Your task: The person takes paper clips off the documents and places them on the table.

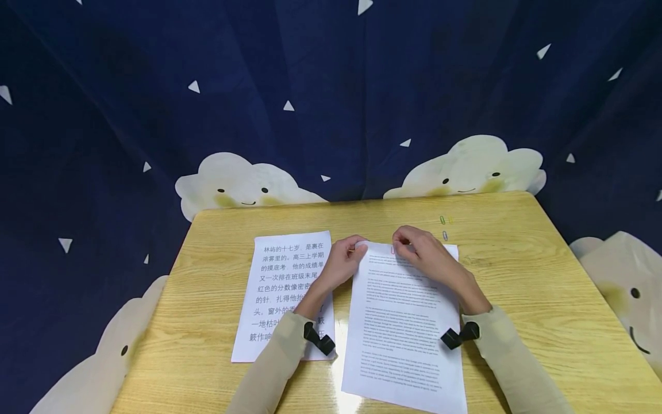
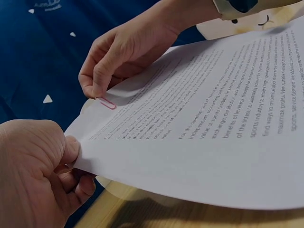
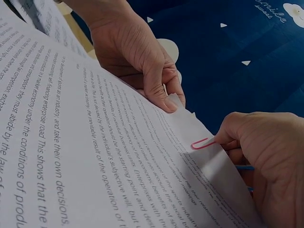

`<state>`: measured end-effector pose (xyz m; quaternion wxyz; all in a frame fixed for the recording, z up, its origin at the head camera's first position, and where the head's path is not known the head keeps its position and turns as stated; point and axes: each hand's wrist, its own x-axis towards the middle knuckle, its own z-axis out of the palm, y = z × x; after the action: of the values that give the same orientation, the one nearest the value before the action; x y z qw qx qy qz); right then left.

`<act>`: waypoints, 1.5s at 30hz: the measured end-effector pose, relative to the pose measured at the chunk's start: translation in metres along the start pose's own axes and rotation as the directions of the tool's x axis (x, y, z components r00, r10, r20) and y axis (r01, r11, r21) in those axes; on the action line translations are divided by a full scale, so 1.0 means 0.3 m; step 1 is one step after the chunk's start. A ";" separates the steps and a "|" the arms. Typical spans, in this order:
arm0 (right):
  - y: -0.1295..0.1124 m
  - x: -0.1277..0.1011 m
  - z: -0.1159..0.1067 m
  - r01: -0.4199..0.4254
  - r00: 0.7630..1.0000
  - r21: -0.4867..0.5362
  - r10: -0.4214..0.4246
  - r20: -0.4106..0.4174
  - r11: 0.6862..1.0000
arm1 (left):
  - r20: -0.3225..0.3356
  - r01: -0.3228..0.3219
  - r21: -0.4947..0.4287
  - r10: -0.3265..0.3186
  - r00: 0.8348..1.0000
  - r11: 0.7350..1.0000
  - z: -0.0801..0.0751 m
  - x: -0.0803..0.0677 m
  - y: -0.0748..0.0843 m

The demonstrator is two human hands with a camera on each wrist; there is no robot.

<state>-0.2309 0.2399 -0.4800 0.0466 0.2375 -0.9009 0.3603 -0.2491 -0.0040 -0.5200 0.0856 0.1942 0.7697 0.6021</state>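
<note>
A sheet of paper printed in English lies in front of the person, its top end lifted. My left hand pinches its top left corner between thumb and fingers. At the top edge, my right hand pinches one end of a pink paper clip. The clip sits over the paper's edge, and its rounded pink loop shows on the printed face in the left wrist view. Behind the sheet, the right hand's lower fingers are partly hidden. Both hands stay close together along the top edge.
Left of the sheet lies paper with large Chinese print, partly under the left forearm. Beyond the right hand are a green paper clip, a yellow one and a bluish one. A dark blue curtain hangs behind the wooden table.
</note>
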 end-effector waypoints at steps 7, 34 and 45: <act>0.000 -0.002 -0.001 0.008 1.000 0.002 -0.008 -0.021 1.000 | -0.002 -0.026 0.006 0.026 1.000 1.000 -0.003 0.007 0.003; -0.003 0.000 0.001 0.001 0.999 0.002 -0.001 -0.042 1.000 | -0.024 -0.046 -0.012 0.046 0.999 0.999 -0.003 0.009 0.003; -0.003 -0.002 0.001 0.001 0.999 -0.005 -0.001 -0.050 1.000 | -0.039 -0.040 -0.067 0.038 0.999 0.997 0.006 0.009 0.001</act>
<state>-0.2299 0.2394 -0.4798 0.0698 0.2288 -0.9001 0.3641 -0.2509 -0.0013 -0.5198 0.0658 0.1948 0.7465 0.6328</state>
